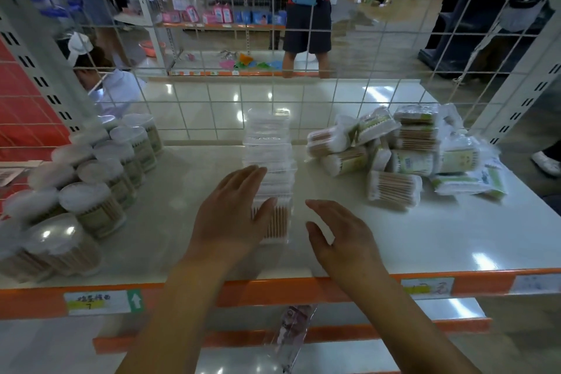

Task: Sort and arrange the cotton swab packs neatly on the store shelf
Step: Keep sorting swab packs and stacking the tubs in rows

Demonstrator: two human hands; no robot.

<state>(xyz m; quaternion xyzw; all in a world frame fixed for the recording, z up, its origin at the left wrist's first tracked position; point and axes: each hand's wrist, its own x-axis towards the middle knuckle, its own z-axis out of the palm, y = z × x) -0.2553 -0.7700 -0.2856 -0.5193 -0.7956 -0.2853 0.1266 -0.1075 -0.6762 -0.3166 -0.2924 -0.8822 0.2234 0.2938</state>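
A white store shelf (394, 240) with an orange front edge (273, 288) has a wire grid (212, 39) behind it. In the middle stands a row of clear swab boxes (270, 167). Round swab tubs (100, 173) sit on the left. A loose pile of swab bags (406, 152) lies on the right. The left hand (233, 218) is flat, fingers straight, touching the left side of the nearest clear box. The right hand (340, 240) is open just beside that box, holding nothing.
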